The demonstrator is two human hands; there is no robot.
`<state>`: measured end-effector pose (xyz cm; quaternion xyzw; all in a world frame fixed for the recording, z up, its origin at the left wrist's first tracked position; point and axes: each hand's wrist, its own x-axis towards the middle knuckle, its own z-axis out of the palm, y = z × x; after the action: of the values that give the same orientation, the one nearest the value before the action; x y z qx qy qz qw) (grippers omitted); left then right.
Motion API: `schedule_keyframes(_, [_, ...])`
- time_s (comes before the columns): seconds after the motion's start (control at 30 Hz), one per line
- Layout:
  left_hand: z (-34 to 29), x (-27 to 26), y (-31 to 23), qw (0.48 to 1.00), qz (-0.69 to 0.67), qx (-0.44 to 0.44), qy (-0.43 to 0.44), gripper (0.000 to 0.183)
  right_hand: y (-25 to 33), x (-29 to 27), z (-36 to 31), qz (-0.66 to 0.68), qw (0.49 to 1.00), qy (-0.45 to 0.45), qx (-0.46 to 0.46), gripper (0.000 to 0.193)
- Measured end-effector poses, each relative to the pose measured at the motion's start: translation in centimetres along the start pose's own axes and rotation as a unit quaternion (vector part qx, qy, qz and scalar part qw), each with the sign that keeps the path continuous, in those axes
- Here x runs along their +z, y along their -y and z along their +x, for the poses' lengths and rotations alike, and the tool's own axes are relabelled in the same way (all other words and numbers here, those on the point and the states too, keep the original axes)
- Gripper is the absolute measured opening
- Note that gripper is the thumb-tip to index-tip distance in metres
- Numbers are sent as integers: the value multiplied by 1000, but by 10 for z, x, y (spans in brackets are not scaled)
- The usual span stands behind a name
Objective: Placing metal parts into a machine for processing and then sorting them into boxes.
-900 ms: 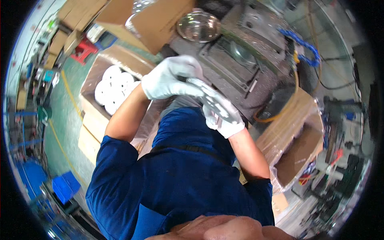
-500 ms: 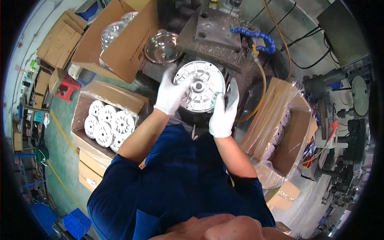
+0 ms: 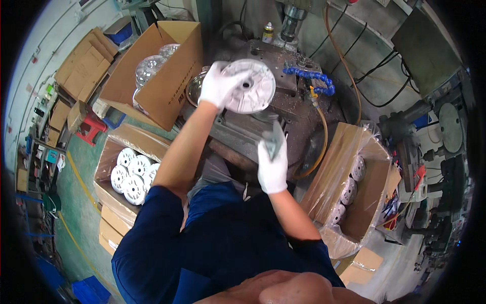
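Observation:
My gloved left hand grips the left rim of a round silver cast-metal cover with a small hole at its centre. The cover is held up over the machine table, its ribbed face towards me. Below and to the right, my gloved right hand is apart from the cover. Its fingers are closed round a thin grey-green piece, smeared by motion, whose kind I cannot make out. Behind my left hand, a shiny metal bowl is partly hidden.
An open carton with shiny round parts stands at back left. Similar covers fill a plastic-lined box at left and another at right. A blue segmented hose and a spray can are at the back.
The cover has gone up and away from me over the machine table, carried by my left hand. My right hand has separated from it and moved lower. The view has shifted slightly.

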<state>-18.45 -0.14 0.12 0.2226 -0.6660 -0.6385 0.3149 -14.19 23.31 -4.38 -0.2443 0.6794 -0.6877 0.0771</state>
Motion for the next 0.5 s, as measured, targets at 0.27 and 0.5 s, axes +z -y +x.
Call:
schedule_keyframes(0.27, [118, 44, 10, 957, 288, 7, 38, 101, -17, -82, -68, -139, 989, 45, 37, 29])
schedule_keyframes(0.5, [132, 47, 8, 927, 343, -50, 141, 92, -43, -124, -96, -69, 982, 0, 176, 30])
